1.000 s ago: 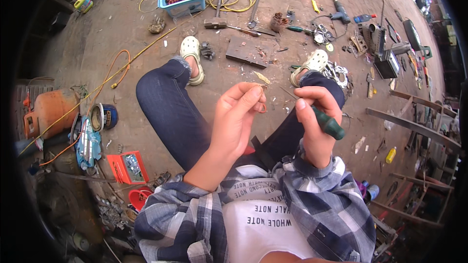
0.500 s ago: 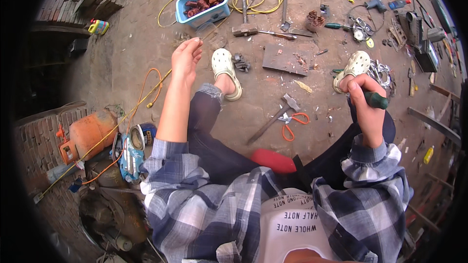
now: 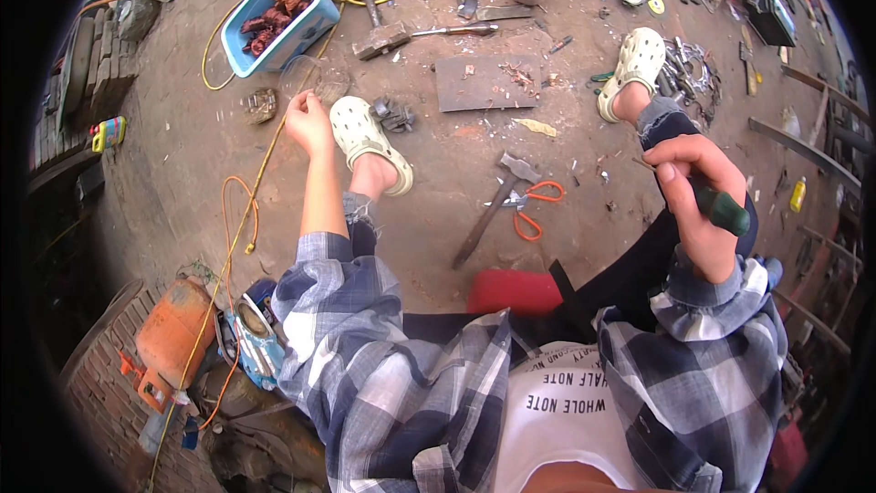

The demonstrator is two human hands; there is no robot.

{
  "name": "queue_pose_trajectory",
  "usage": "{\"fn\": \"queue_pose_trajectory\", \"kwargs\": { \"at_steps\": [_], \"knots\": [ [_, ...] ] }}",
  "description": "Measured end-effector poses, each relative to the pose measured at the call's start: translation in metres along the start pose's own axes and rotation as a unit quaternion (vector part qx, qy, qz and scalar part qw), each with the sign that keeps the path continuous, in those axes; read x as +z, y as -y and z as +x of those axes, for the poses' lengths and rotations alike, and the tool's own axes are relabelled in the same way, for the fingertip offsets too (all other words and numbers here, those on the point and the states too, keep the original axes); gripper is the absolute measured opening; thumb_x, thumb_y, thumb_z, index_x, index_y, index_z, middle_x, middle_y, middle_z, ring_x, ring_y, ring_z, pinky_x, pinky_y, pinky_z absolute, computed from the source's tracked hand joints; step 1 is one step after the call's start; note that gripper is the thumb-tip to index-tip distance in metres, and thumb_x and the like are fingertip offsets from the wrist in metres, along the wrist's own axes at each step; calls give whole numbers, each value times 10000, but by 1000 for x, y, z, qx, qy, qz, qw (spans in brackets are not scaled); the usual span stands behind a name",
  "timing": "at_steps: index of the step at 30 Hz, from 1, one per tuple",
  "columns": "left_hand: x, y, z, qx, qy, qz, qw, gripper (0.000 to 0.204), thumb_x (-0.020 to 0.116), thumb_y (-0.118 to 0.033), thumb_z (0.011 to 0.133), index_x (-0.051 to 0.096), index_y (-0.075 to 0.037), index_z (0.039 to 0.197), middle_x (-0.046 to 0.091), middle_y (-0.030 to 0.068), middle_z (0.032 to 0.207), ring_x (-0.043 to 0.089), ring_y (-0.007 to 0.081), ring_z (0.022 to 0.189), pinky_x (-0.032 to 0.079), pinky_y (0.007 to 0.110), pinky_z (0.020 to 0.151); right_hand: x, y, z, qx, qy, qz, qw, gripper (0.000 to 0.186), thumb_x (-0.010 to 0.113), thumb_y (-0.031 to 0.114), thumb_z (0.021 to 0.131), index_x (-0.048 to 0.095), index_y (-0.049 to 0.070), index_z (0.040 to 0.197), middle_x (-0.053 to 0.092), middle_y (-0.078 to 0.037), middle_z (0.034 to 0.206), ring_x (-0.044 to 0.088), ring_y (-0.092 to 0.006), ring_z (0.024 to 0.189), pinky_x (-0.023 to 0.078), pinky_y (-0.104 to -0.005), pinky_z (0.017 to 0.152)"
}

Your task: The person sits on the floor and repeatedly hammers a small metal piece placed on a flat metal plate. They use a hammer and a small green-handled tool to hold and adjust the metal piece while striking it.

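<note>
1. Right hand [image 3: 698, 184], at three o'clock in view: wrapped around a green-handled tool [image 3: 724, 210].
2. Left hand [image 3: 310, 125], at ten o'clock: fingertips together; cannot tell whether holding anything.
3. Clear container [image 3: 328, 76]: at left hand's twelve o'clock.

Ground Seen From Head Height

The left of two fisheye cameras worn on a person's head looks steeply down and forward. A blue-and-white checked cloth shirt [image 3: 365, 338] fills the near, lower edge; the bare left hand [image 3: 311, 126] and bare right hand [image 3: 698, 178] lie beyond, above brown ground [image 3: 411, 233], with a light-blue rectangular plastic tub [image 3: 299, 42] farther off.
</note>
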State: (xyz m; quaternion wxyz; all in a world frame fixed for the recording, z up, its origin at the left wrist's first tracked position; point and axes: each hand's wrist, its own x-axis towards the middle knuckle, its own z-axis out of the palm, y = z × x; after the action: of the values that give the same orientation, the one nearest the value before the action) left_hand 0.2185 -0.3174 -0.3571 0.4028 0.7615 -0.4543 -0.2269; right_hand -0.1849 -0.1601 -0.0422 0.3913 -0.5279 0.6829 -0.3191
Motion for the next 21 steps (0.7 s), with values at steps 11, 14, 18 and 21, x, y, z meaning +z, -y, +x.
{"fn": "queue_pose_trajectory", "kwargs": {
  "at_steps": [11, 14, 18, 21],
  "knots": [
    [119, -4, -133, 19, 319, 20, 947, 242, 669, -75, 774, 662, -14, 1009, 665, 54, 835, 582, 102, 692, 485, 250, 680, -8, -14, 9, -56, 47, -40, 996, 78, 675, 57, 751, 608, 17, 741, 529, -34, 628, 498, -152, 603, 374, -271, 575],
    [143, -16, -143, 55, 237, 46, 969, 220, 684, -64, 745, 658, -24, 960, 631, 70, 854, 576, 165, 724, 480, 306, 712, -14, -22, 10, -67, 42, -62, 995, 83, 688, 52, 724, 613, 20, 709, 540, -52, 624, 504, -185, 586, 377, -288, 560],
    [165, -24, -144, 106, 165, 93, 976, 187, 695, -76, 735, 655, -51, 916, 619, 74, 857, 574, 234, 824, 467, 354, 767, -24, -28, 10, -79, 38, -90, 992, 54, 684, 39, 712, 630, 44, 711, 536, -30, 591, 494, -188, 553, 377, -301, 535],
    [174, -28, -148, 147, 123, 106, 976, 159, 709, -91, 730, 647, -58, 872, 613, 77, 854, 568, 261, 846, 462, 371, 766, -33, -34, 9, -91, 44, -109, 989, 45, 685, 44, 714, 641, 50, 719, 543, -32, 593, 487, -190, 539, 373, -306, 519]
  ]
}}
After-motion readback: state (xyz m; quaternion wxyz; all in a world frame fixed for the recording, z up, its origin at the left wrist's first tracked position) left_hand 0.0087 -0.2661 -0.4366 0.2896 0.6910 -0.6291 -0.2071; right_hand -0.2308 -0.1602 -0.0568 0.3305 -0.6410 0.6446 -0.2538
